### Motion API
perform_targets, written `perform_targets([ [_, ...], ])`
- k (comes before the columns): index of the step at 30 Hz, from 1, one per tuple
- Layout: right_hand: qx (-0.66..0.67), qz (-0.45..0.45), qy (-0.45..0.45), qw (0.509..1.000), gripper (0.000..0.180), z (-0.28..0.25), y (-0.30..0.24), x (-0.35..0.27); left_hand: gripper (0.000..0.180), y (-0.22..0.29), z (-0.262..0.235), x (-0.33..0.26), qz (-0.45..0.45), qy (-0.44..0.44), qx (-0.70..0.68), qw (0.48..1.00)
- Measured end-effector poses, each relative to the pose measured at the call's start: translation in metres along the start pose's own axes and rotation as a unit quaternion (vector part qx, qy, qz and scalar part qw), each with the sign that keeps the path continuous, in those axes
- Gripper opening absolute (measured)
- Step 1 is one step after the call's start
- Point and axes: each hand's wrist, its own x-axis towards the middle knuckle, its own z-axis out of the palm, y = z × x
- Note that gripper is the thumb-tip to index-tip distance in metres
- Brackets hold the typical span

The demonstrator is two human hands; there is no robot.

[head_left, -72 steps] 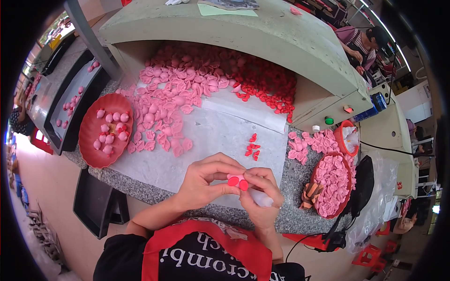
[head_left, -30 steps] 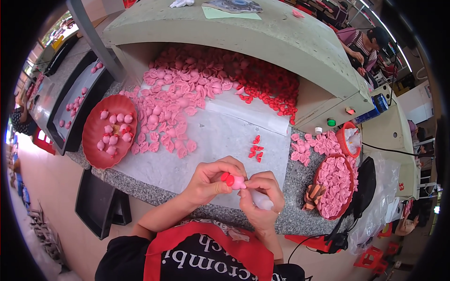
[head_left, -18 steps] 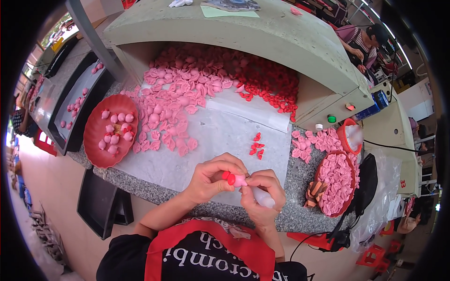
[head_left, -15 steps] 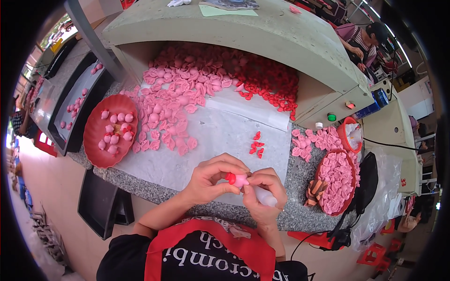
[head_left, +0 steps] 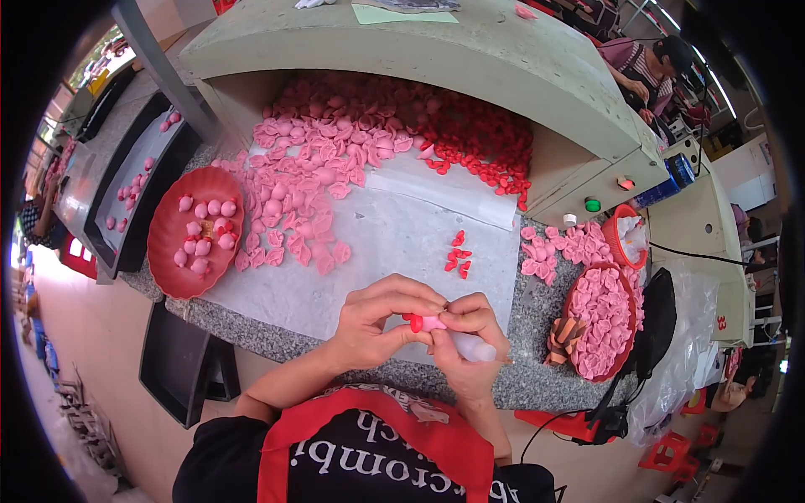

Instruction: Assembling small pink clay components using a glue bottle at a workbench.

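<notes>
Between the fingertips of my left hand (head_left: 366, 325) is a small pink molded figure (head_left: 431, 324) with a red piece (head_left: 413, 322) at its left end. My right hand (head_left: 471, 335) is closed round a whitish translucent squeeze bottle (head_left: 476, 348), its base toward the lower right. The right thumb and index finger also meet the pink figure; the bottle's tip is hidden by the fingers. Both hands are over the near edge of the paper-covered worktop. Just beyond them lie several small red pieces (head_left: 458, 255).
Pink shaped pieces (head_left: 323, 180) and red pieces (head_left: 482, 147) are heaped under a pale cabinet (head_left: 402, 54). At left, a scalloped red dish (head_left: 161, 260) holds pink figures, beside a black tray (head_left: 105, 243). Rightward stands a basket (head_left: 630, 339) of pink pieces. A co-worker (head_left: 646, 75) sits far right.
The hands stay together around the pink figure, with only slight finger movement; the right fingertips have shifted a little. The whole view has moved very slightly.
</notes>
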Motion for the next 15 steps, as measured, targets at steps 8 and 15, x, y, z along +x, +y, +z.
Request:
perform_targets([
  [8, 0.011, 0.015, 0.009, 1.000, 0.016, 0.0025, 0.0026, -0.0018, 0.028, 0.0014, -0.0001, -0.0014, -0.007, 0.005, 0.003, 1.000],
  [15, 0.000, -0.057, -0.032, 0.998, 0.014, -0.0024, 0.0085, 0.0021, 0.027, 0.0019, 0.0023, -0.0045, -0.054, 0.005, -0.006, 0.999],
])
